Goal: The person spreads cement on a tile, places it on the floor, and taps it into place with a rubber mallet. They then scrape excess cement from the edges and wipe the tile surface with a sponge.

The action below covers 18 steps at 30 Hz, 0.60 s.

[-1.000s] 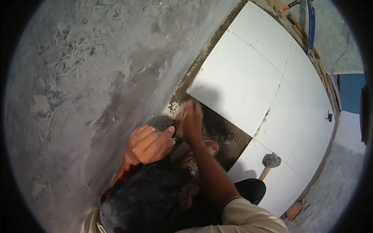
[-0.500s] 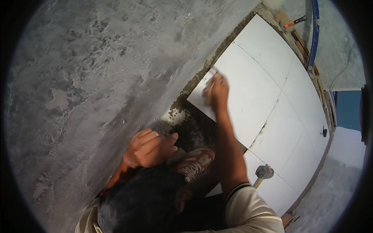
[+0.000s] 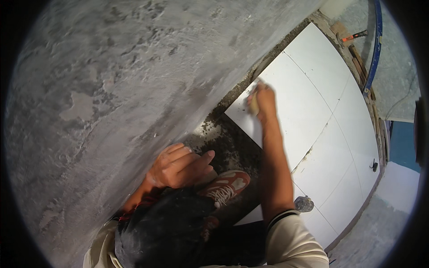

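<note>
Flr. (image 3: pixel 241 145): dk. rough cement, partly under lg. wht. tiles (image 3: pixel 308 109); mallet (image 3: pixel 304 204) & sm. blk. obj. (image 3: pixel 374 165) on tiles; claw hammer (image 3: pixel 355 36), wood strips (image 3: pixel 358 64), blue spirit lvl. (image 3: pixel 376 49) past far edge; sneaker (image 3: pixel 230 186) on bare cement.

Brt tiles (image 3: pixel 304 100), R hand (image 3: pixel 264 100) blurry, fisheye distort., vignetted

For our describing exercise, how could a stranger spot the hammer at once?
Past the upper-right edge of the white tiles, find the long blue bar. Just left of it lies the hammer, its orange colouring setting it apart from brown wood strips.
</note>
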Motion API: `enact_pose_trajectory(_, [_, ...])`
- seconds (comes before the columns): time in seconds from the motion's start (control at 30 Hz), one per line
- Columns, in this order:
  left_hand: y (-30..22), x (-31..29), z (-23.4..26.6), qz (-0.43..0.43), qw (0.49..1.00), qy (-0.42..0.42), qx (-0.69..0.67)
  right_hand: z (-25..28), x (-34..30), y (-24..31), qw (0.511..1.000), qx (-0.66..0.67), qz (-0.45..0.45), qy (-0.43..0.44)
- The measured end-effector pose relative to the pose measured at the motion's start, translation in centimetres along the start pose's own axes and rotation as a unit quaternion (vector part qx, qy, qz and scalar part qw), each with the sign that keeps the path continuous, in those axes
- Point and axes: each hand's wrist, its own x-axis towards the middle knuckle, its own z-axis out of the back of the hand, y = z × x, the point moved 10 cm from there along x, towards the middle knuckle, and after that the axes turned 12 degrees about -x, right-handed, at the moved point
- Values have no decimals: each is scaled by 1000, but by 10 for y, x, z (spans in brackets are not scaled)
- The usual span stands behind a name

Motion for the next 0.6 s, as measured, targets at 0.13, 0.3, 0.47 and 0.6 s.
enact_pose_trajectory(0.13, [1,-8,0,-3,1000,-11,-4,-54,-124,-63,992,-126,-20,22])
enact_pose_trajectory(0.3, [0,-8,0,-7,1000,-19,15,-22,-148,-45,993,-114,16,-5])
enact_pose_trajectory(0.47, [-3,4,1,-3,1000,-11,4,16,13,25,975,189,46,106])
enact_pose_trajectory(0.6, [0,-1,-1,0,1000,-12,5,-23,1,4,974,217,-11,66])
